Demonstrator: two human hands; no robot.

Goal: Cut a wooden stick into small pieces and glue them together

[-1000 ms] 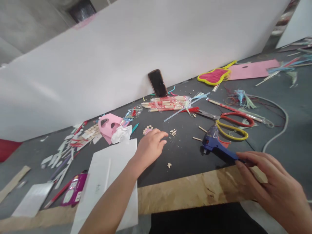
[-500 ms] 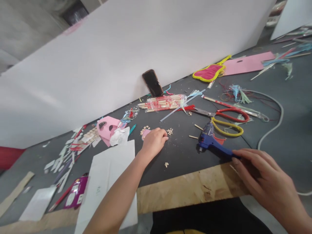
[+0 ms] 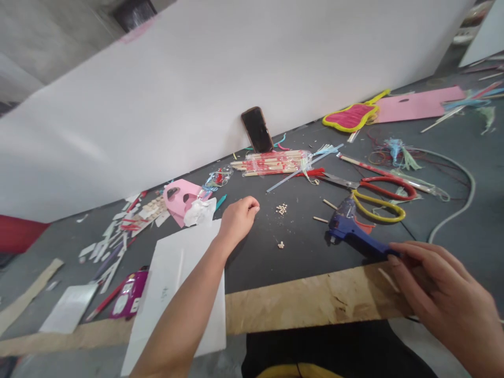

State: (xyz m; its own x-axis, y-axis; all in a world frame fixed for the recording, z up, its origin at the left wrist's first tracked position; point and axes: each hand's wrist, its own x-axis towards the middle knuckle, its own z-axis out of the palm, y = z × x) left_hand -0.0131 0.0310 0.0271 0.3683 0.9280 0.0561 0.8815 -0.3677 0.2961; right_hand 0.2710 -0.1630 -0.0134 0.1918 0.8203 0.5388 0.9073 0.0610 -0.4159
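My left hand (image 3: 238,219) is low over the dark tabletop with its fingers curled together; whatever they hold is hidden. Just right of it lies a small heap of pale wooden bits (image 3: 281,209), and a smaller cluster of pale bits (image 3: 281,245) sits nearer the front edge. The fingers and thumb of my right hand (image 3: 437,283) pinch the handle end of a blue glue gun (image 3: 360,239), which rests on the table pointing left. Scissors (image 3: 356,185) with one red and one yellow handle lie just behind the glue gun.
A phone (image 3: 257,129) leans on the white partition (image 3: 197,94), behind packaged wooden sticks (image 3: 275,161). A white board (image 3: 200,252) lies under my left forearm. Left are a pink cutout (image 3: 181,197) and a purple packet (image 3: 129,294); a grey cord (image 3: 470,184) curves at right.
My left hand has moved left, away from the heap of bits. The pink piece and bits beside it are out of sight. My right hand stays on the glue gun; the view has shifted slightly.
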